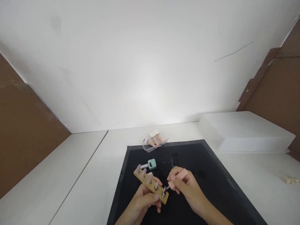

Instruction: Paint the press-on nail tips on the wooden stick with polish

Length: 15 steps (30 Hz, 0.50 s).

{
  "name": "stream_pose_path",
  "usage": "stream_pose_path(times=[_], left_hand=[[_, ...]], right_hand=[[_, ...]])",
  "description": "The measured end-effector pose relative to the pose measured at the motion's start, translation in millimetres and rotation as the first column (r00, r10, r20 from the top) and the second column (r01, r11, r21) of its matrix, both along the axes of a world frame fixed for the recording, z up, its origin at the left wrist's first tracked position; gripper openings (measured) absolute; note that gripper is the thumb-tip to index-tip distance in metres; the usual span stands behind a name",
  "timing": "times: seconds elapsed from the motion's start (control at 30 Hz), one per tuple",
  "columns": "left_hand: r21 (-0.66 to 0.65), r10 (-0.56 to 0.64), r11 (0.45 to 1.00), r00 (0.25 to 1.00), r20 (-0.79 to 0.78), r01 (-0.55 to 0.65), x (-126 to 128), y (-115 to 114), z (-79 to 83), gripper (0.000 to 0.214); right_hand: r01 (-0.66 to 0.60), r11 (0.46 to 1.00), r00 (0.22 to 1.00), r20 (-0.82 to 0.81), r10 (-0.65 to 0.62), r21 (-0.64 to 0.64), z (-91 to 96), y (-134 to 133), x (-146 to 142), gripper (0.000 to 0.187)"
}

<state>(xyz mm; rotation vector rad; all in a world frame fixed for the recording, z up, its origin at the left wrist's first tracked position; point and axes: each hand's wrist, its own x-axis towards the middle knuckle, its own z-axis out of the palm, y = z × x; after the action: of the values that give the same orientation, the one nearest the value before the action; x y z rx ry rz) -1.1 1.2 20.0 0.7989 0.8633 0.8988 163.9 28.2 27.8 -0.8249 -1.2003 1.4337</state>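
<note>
My left hand [146, 200] is closed around a wooden strip [147, 185], holding it at a slant above the black mat. Along the strip stand several pale pinkish-mauve nail tips [150, 178] on small metal holders. My right hand [185, 186] pinches a light pink brush cap [179, 178], probably from a nail polish bottle. Its thin brush end points at the nail tip [165, 189] nearest me and appears to touch it; I cannot tell for sure. Just behind the strip, a small white thing [150, 173] is mostly hidden by my left hand.
A teal square-headed thing with a whitish handle [152, 164] lies on the black mat [189, 156]. Behind it, a clear plastic tray [147, 150] holds pink-handled, white-labelled pieces [153, 137]. A white box [246, 131] stands at the right; small cream pieces [289, 179] lie near the right edge.
</note>
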Motion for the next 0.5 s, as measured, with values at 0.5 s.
stream_pose_path(times=[0.5], left_hand=[[0.036,0.003,0.999,0.999,-0.035,-0.002,-1.2,0.6,-0.6,0.03]], right_hand=[[0.127,0.984,0.991,-0.025,-0.131,-0.125,-2.3,3.7,2.1,0.039]])
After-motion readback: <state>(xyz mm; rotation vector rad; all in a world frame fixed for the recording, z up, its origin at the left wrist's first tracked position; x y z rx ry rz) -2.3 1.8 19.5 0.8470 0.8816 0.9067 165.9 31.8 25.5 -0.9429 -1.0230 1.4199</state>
